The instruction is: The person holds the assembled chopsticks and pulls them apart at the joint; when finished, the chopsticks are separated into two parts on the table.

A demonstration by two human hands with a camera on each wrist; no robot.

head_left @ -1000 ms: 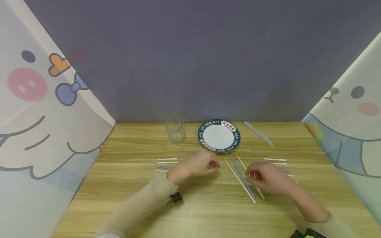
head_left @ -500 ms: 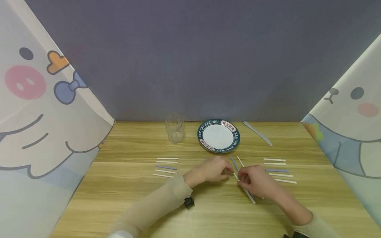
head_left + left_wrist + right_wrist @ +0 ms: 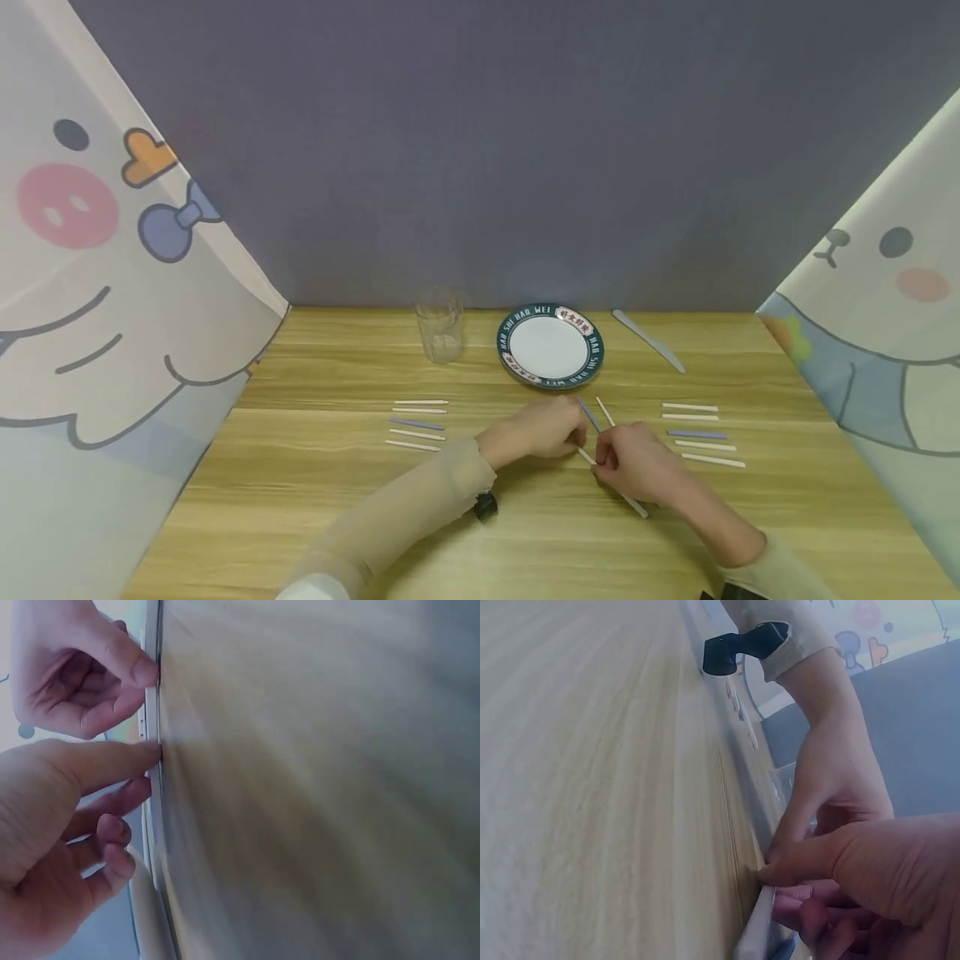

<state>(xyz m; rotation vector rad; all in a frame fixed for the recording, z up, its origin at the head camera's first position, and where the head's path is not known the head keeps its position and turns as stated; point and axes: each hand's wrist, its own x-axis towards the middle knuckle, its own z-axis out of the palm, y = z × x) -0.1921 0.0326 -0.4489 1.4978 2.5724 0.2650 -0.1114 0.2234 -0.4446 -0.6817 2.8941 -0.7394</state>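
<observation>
A long thin white stick (image 3: 633, 505) lies slanting on the wooden table. Near its far end my left hand (image 3: 536, 429) pinches it between thumb and fingers. Close beside, my right hand (image 3: 645, 461) pinches the same stick around its middle. In the left wrist view, both thumbs press on the stick (image 3: 152, 712) just above the tabletop. From the right wrist the stick (image 3: 757, 922) runs out from under the right thumb. A purple stick (image 3: 588, 414) and another white stick (image 3: 606, 412) lie beyond, partly hidden by the right hand.
Several short sticks, white and purple, lie in a row at left (image 3: 417, 423), with a similar row at right (image 3: 697, 434). At the back stand a clear glass (image 3: 440, 327) and a green-rimmed plate (image 3: 550, 382), with a pale knife (image 3: 649, 340) to their right.
My left hand has moved right and slightly nearer, my right hand left, and both have taken hold of the nearest white stick. Its far end has shifted a little toward me.
</observation>
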